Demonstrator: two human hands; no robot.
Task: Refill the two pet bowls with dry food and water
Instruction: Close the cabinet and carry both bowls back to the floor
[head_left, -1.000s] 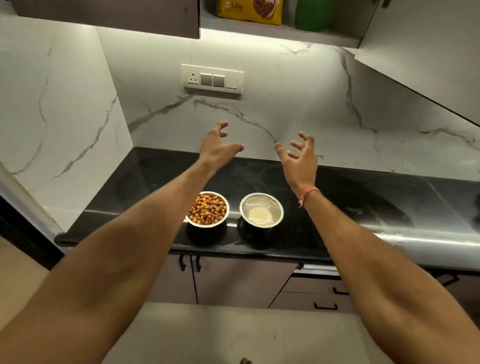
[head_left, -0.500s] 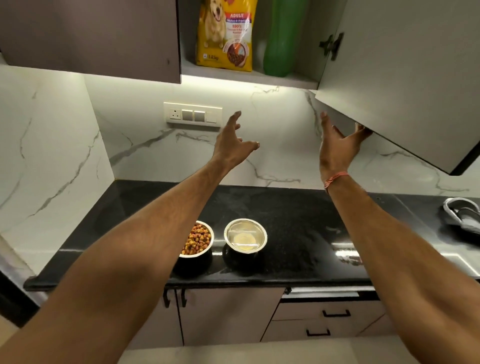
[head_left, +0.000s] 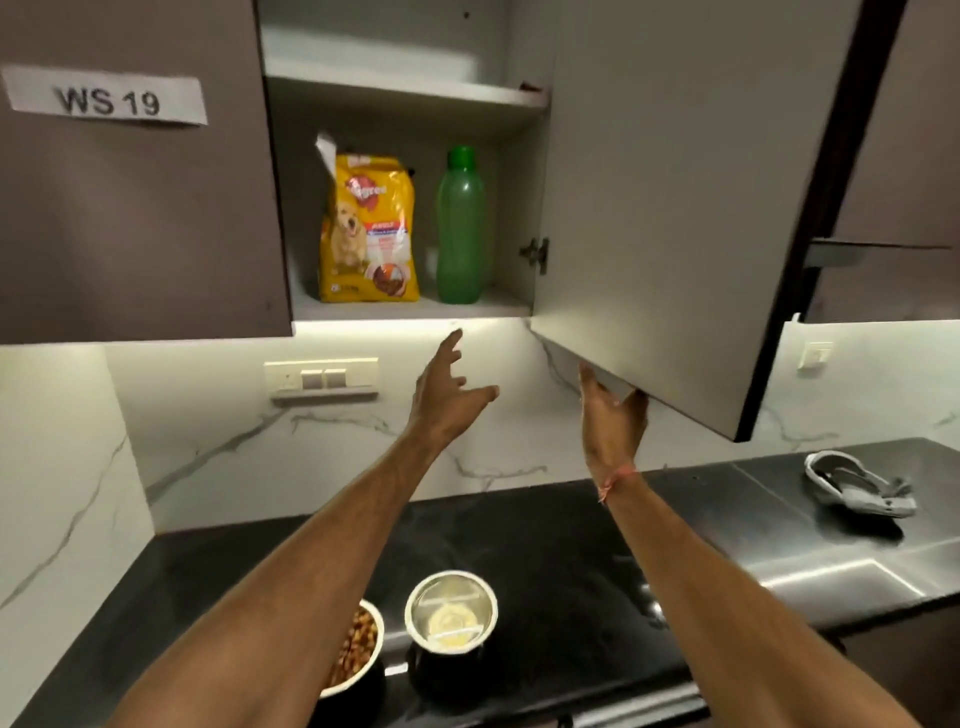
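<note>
Kitchen: our black table (head_left: 571, 545) holds 2 bowls (head_left: 451, 610), both now filled.
Change: right hand (head_left: 613, 415) newly grips cabinet door (head_left: 675, 208).
Left hand (head_left: 447, 400): open.

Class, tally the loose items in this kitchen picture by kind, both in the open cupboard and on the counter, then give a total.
Pet bowls: 2, kibble bowl and steel bowl
Food bags: 1, yellow bag
Bottles: 1, green bottle
Grey items by the sink: 1, grey item
Total: 5
</note>
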